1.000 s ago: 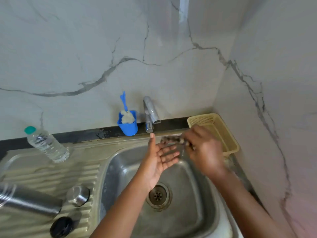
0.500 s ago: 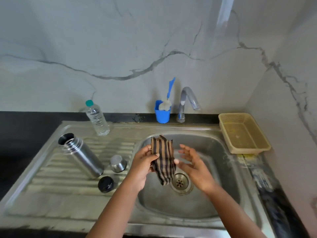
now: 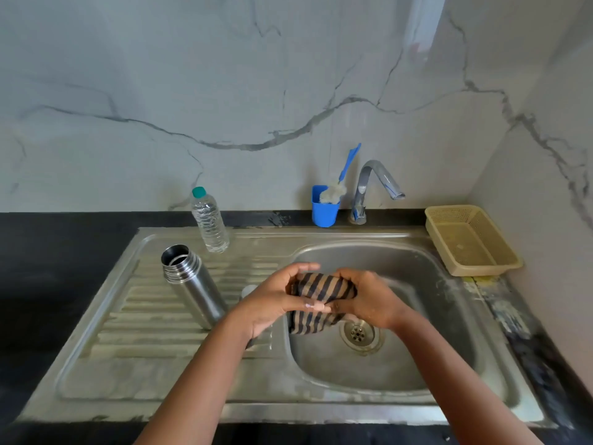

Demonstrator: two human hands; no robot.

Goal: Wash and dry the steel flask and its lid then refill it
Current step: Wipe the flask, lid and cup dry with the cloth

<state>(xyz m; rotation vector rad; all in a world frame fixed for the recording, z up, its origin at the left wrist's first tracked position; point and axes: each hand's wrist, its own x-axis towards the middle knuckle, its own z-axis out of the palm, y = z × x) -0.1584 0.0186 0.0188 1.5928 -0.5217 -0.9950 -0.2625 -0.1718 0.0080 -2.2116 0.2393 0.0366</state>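
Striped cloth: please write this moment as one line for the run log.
left hand: grips striped cloth | right hand: grips cloth | place: over sink | steel flask: open, on drainboard, untouched | tap: no water visible

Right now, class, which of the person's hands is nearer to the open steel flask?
Left. The left hand is just beside the steel flask on the drainboard; the right hand is farther off, over the sink basin.

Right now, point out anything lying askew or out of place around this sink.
The steel flask lies tipped on the drainboard with its mouth open and uncapped. Both hands grip a striped cloth over the basin. Nothing looks spilled or damaged.
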